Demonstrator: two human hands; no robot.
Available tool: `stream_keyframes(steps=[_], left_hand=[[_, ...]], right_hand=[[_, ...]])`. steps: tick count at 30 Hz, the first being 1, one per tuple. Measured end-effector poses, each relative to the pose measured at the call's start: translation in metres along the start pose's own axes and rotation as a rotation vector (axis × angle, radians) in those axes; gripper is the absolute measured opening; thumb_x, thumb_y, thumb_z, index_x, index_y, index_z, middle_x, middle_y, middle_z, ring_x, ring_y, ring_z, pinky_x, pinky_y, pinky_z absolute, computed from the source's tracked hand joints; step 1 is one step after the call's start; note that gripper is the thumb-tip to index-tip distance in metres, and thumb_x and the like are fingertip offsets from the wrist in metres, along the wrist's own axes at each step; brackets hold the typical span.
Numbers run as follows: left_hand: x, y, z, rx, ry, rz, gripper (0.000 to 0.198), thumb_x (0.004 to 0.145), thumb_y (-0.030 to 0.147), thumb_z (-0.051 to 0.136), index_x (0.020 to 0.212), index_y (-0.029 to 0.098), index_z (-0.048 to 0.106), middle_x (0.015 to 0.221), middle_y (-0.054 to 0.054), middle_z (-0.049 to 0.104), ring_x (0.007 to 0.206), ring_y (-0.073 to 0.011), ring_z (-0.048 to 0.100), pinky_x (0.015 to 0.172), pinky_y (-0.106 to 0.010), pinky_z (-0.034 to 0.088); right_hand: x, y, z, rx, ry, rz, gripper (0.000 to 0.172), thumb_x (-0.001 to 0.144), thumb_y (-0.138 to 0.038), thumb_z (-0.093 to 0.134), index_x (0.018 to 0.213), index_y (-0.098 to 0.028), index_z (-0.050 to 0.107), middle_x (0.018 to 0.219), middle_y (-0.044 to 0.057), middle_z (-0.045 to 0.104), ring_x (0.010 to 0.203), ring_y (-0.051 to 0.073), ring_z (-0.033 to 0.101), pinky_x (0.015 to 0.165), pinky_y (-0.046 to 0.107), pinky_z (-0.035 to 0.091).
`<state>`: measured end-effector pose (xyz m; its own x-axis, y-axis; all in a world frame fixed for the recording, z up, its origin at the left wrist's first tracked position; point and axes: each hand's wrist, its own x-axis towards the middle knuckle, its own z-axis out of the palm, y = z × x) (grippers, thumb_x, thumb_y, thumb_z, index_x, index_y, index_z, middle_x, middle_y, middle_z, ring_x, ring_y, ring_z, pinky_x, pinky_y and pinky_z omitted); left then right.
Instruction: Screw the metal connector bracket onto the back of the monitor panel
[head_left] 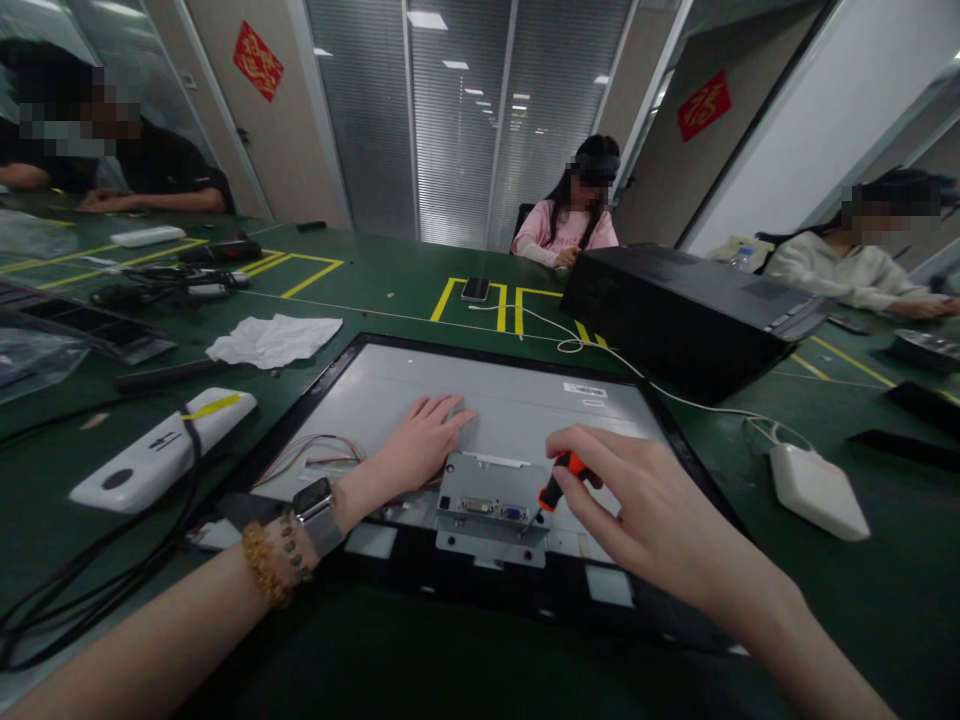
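A flat monitor (480, 385) lies face down on the green table, its grey metal back up inside a black frame. My left hand (418, 440) rests flat on that back, fingers spread, just left of a small metal port bracket (491, 492). My right hand (637, 500) pinches a small screwdriver (559, 483) with an orange and black handle. Its tip touches the bracket's right front corner. Thin coloured wires (311, 455) run out to the left of the bracket.
A white device (161, 450) with black cables lies at left, a crumpled white cloth (274, 338) behind it. A black computer case (686, 310) lies at right, a white adapter (817, 490) on a cable nearer. Three other people sit at the table's far sides.
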<state>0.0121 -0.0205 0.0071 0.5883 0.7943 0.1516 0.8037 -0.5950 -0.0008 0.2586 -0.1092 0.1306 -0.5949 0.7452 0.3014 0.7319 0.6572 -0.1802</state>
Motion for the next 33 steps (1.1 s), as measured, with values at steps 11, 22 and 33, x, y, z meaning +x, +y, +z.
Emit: stream_keyframes(steps=[11, 22, 33], left_hand=[[-0.001, 0.000, -0.003, -0.007, 0.014, 0.020, 0.043, 0.097, 0.013, 0.039, 0.140, 0.018, 0.044, 0.148, -0.016, 0.042, 0.137, -0.0294, 0.038, 0.110, -0.050, 0.032], [0.000, -0.001, 0.002, -0.008, 0.015, 0.005, 0.043, 0.097, 0.013, 0.041, 0.140, 0.020, 0.044, 0.148, -0.014, 0.042, 0.137, -0.0294, 0.038, 0.110, -0.050, 0.031], [0.000, 0.000, 0.001, 0.007, 0.016, 0.009, 0.043, 0.097, 0.013, 0.040, 0.140, 0.019, 0.044, 0.147, -0.015, 0.043, 0.137, -0.0289, 0.038, 0.109, -0.049, 0.032]], right_hand=[[-0.001, 0.006, 0.007, -0.057, 0.033, 0.004, 0.026, 0.098, -0.041, 0.047, 0.100, -0.019, 0.061, 0.071, 0.001, 0.069, 0.055, 0.016, 0.062, 0.054, 0.028, 0.042], [-0.001, 0.001, -0.002, 0.097, -0.041, 0.042, 0.026, 0.091, -0.020, 0.039, 0.112, -0.016, 0.055, 0.104, 0.011, 0.068, 0.093, 0.024, 0.066, 0.076, 0.038, 0.054], [-0.001, 0.003, 0.007, 0.021, 0.021, 0.000, 0.026, 0.098, -0.042, 0.047, 0.106, -0.020, 0.059, 0.074, 0.001, 0.069, 0.060, 0.016, 0.063, 0.054, 0.027, 0.044]])
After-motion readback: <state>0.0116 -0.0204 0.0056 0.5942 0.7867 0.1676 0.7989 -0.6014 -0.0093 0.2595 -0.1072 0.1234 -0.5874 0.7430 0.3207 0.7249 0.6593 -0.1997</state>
